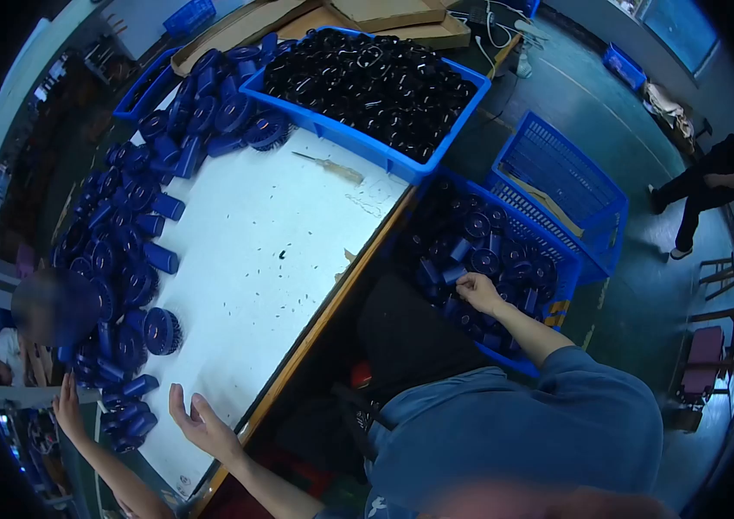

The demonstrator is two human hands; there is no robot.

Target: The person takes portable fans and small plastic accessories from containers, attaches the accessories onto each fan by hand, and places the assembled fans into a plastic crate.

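My right hand (481,294) reaches into a blue crate (571,270) beside the table, fingers pinched at the end of a blue plastic part (453,274). Similar parts, with round heads and short blocky handles, fill that crate. Over the table's near edge, my left hand (202,426) is held with fingers apart and nothing in it. Closest to it on the tabletop are a toothed round blue part (162,331) and a long heap of blue parts (129,281).
A blue bin (332,131) of shiny black parts stands on the white table (246,225). Nearby lies a screwdriver (332,168) among small dark scraps. Another person's hand (68,408) is by the heap. An upright blue basket (557,164) and a walking person (702,190) are at right.
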